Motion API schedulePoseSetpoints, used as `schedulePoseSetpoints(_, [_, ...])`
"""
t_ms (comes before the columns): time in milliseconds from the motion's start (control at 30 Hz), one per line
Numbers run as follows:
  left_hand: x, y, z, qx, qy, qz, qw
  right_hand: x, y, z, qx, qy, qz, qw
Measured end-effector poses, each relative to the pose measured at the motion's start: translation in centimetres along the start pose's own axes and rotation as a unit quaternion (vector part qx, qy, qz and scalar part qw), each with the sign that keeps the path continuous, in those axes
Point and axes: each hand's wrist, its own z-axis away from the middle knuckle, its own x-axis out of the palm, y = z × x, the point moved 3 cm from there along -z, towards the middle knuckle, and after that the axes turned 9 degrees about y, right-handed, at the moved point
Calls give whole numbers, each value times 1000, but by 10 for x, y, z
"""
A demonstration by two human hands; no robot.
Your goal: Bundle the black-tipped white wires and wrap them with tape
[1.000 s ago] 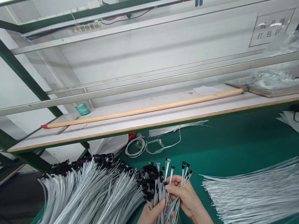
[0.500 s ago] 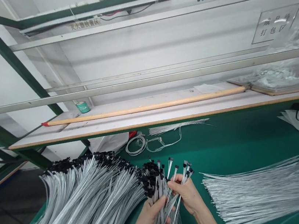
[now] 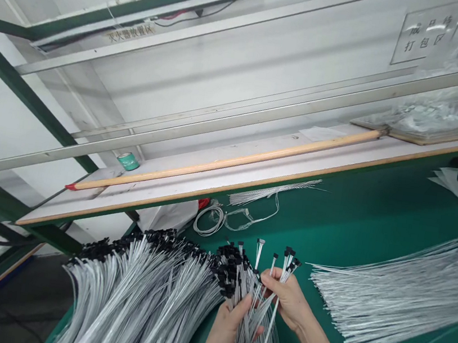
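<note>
My left hand (image 3: 227,330) is wrapped round a bundle of thin grey cables (image 3: 246,333) with small black connectors (image 3: 229,268) at their upper ends. Just above and to the right, my right hand (image 3: 286,296) pinches several cables of the same kind, whose black ends (image 3: 291,255) stick up past the fingers. One cable with a paler tip (image 3: 260,242) stands up between the two hands. Close by on the left lies a large heap of grey cables (image 3: 142,301), their black connectors gathered along the top.
A broad pile of cut grey cables (image 3: 403,292) covers the right of the green table (image 3: 353,223). A coiled white cable (image 3: 209,220) and a thin wire bundle (image 3: 272,192) lie behind my hands. Above runs a shelf holding a long wooden pole (image 3: 230,163) and a green tin (image 3: 128,161).
My right hand has shifted slightly right, and the cable ends it pinches have moved right with it, away from the bundle. The left hand keeps its grip.
</note>
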Motion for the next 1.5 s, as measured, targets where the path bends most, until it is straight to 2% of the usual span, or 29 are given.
schedulePoseSetpoints(133, [1, 2, 0, 6, -5, 12, 1000, 0, 2, 6, 14, 0, -35, 999])
schedulePoseSetpoints(333, [-1, 2, -3, -5, 4, 30, 1000, 5, 7, 14, 50, 46, -107, 992])
schedulePoseSetpoints(500, [0, -1, -6, 6, -35, -11, 999, 16, 6, 7, 55, 41, -207, 976])
schedulePoseSetpoints(633, [3, -2, -6, 16, -46, -16, 999, 23, 5, 3, 105, 0, -194, 975])
schedulePoseSetpoints(733, [5, -1, -4, 14, -52, -15, 998, 24, 4, 2, 122, 5, -176, 977])
schedulePoseSetpoints(967, [4, -2, -4, 10, -71, -27, 997, 22, 0, 0, 95, 31, -138, 985])
schedulePoseSetpoints(1267, [-2, -3, -9, 25, -93, -1, 995, 19, 2, 5, 63, 55, -157, 984])
schedulePoseSetpoints(1400, [-4, 0, -12, 27, -70, 4, 997, 16, 8, 10, 79, 96, -166, 978])
schedulePoseSetpoints(1500, [-6, -1, -14, 19, -36, -15, 999, 16, 13, 9, 90, 59, -202, 973])
